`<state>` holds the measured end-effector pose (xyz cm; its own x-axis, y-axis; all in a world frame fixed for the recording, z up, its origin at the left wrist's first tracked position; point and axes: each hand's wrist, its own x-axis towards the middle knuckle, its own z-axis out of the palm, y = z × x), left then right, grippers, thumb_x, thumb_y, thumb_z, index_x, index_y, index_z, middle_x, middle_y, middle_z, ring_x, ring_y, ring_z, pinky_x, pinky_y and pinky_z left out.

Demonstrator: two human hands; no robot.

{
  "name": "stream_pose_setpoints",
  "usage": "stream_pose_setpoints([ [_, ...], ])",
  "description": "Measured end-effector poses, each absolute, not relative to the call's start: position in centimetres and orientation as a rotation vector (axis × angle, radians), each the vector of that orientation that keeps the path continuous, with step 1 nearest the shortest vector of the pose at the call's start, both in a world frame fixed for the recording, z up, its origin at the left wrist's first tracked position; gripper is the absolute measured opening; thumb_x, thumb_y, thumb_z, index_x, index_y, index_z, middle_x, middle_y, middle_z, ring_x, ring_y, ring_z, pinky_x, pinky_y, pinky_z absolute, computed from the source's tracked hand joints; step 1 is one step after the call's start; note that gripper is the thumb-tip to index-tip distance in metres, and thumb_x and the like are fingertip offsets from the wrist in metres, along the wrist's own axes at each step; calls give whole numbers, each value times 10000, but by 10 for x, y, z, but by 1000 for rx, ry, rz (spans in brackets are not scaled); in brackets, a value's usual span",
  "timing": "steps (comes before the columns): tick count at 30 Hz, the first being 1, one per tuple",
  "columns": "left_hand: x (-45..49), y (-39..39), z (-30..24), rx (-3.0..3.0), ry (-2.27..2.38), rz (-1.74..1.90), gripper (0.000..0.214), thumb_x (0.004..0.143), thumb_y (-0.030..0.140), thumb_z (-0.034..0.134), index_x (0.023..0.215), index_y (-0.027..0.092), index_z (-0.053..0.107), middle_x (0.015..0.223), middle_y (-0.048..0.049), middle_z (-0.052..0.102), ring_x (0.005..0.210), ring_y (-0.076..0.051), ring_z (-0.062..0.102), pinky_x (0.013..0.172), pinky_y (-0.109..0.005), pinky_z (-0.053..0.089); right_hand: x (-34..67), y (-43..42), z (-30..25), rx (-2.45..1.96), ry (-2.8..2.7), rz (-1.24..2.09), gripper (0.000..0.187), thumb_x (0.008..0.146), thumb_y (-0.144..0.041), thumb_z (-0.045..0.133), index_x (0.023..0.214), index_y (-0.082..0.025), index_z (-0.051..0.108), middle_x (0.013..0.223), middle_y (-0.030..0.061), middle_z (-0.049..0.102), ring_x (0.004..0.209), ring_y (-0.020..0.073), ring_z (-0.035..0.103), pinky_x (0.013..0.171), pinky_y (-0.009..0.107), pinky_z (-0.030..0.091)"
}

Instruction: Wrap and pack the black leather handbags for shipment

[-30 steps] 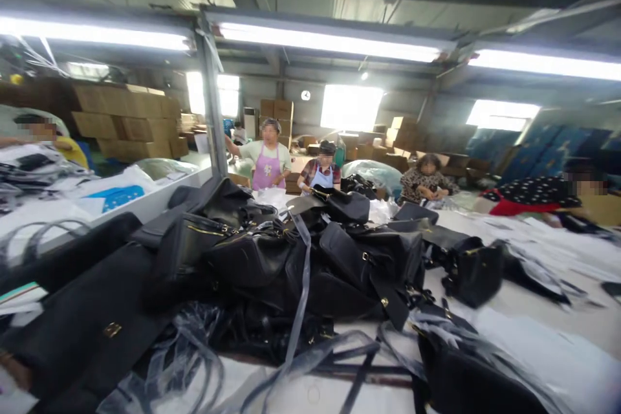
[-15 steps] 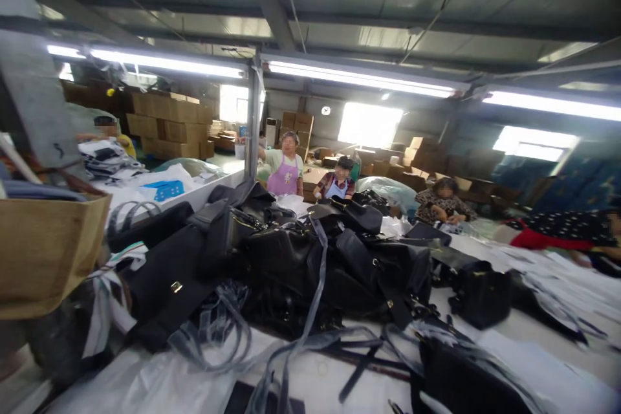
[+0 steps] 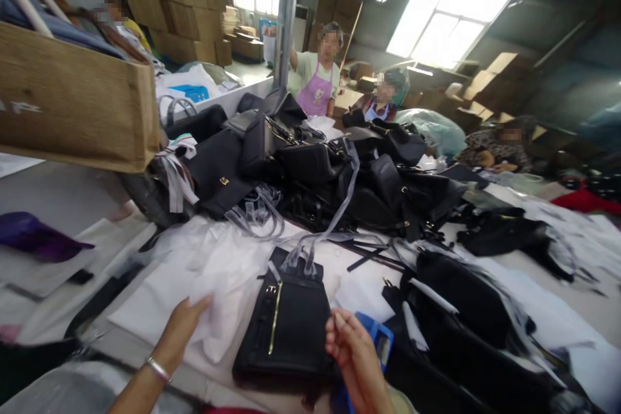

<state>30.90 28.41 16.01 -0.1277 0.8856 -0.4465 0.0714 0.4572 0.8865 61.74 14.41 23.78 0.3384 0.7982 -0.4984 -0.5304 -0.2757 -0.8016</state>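
A black backpack (image 3: 303, 323) with a gold zip and straps wrapped in clear plastic lies on the table in front of me. At its left, my left hand (image 3: 184, 320), with a silver bangle on the wrist, pinches the edge of a thin white translucent sheet (image 3: 226, 297). My right hand (image 3: 350, 343) is at the backpack's right edge, thumb and fingers pressed together. Whatever may be between those fingers is too small to make out. Partly hidden behind that hand is a blue plastic tray (image 3: 383, 339).
A heap of black bags (image 3: 334, 174) fills the table beyond. More black material (image 3: 460, 317) lies at the right. A tan tote bag (image 3: 72, 103) stands at the left. Several people work across the table, one in a purple apron (image 3: 317, 90). Cartons (image 3: 179, 13) are stacked behind.
The view has tipped down toward the near table. Both my hands have come into view, along with the whole black backpack between them.
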Motion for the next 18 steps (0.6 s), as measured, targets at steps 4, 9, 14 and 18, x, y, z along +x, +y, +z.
stream_pose_setpoints([
  [4, 317, 276, 121, 1157, 1492, 567, 275, 704, 366, 639, 881, 160, 679, 879, -75, 761, 929, -299, 687, 924, -412, 514, 603, 161, 258, -1032, -142, 1335, 316, 767, -337, 766, 998, -178, 621, 828, -11, 598, 626, 60, 531, 545, 157, 461],
  [9, 331, 286, 116, 1283, 1477, 578, 279, 707, 431, 616, 828, 186, 677, 888, -67, 762, 981, -324, 674, 931, -416, 508, 602, 169, 272, -990, -214, 1277, 269, 818, -331, 716, 1017, -175, 627, 859, 11, 600, 612, 67, 508, 474, 152, 453],
  [14, 341, 289, 168, 1074, 1288, 604, 339, 711, 413, 667, 939, 162, 682, 886, -63, 755, 912, -299, 682, 847, -404, 550, 604, 167, 287, -1033, -411, 1146, 209, 886, -343, 620, 1034, -197, 599, 948, 32, 590, 622, 84, 510, 420, 163, 458],
  [18, 351, 275, 213, 1139, 1157, 594, 418, 697, 515, 687, 943, 177, 699, 808, -43, 729, 827, -269, 661, 717, -309, 552, 602, 161, 297, -1062, -501, 1085, 211, 912, -345, 573, 1071, -206, 566, 1021, 57, 593, 629, 92, 525, 410, 170, 460],
])
